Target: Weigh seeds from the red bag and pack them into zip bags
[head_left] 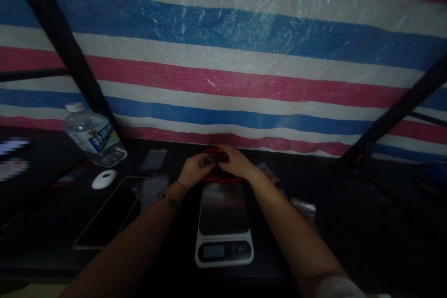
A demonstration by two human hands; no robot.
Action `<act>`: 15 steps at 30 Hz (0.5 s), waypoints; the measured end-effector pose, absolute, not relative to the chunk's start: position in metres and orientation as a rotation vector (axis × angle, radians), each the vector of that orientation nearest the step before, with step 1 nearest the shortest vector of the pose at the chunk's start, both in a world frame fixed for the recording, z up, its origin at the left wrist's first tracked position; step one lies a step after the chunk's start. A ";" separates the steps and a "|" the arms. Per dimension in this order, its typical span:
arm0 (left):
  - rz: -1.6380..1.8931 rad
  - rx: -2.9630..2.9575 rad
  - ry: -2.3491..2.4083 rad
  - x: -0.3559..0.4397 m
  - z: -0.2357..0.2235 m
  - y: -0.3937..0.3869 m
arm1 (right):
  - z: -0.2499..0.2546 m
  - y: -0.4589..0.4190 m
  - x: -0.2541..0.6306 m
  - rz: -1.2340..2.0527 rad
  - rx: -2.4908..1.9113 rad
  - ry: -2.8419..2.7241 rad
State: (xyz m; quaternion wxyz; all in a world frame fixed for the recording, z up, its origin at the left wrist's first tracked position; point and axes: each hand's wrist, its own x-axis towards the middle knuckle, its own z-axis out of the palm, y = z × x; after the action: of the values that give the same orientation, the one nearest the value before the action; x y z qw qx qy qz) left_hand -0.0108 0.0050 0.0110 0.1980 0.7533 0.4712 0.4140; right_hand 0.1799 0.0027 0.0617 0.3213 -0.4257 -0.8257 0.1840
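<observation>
Both hands meet over a red bowl (223, 179) behind the scale, with dark contents that are too dim to name. My left hand (193, 170) is closed on a small clear plastic bag (206, 161) at the bowl's left side. My right hand (237, 163) reaches in from the right, its fingers curled down by the bag and the dark pieces. What its fingertips grip is hidden. Just in front of the bowl lies a white digital kitchen scale (224, 223) with a dark metal plate; its display reading is too dim to make out.
Left of the scale lie flat clear bags (153, 188), another bag (153, 159), a dark tablet (108, 216), a white oval object (104, 179) and a large bottle (96, 137). Filled bags (303, 207) lie to the right. A striped sheet (244, 79) hangs behind the dark table.
</observation>
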 end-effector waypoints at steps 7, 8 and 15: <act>1.155 2.078 1.237 -0.012 0.009 0.007 | 0.052 0.006 0.179 0.566 -1.127 -2.134; 1.163 2.070 1.222 -0.012 0.010 0.007 | 0.050 0.007 0.179 0.564 -1.119 -2.120; 1.362 2.007 1.290 -0.015 0.020 0.002 | 0.047 0.011 0.183 0.521 -1.142 -2.063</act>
State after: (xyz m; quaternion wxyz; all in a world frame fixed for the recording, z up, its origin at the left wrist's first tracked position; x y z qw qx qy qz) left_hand -0.0149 0.0018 0.0196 0.1958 0.7164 0.4604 0.4863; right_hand 0.1829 0.0106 0.0472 0.3552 -0.4422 -0.7986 0.2016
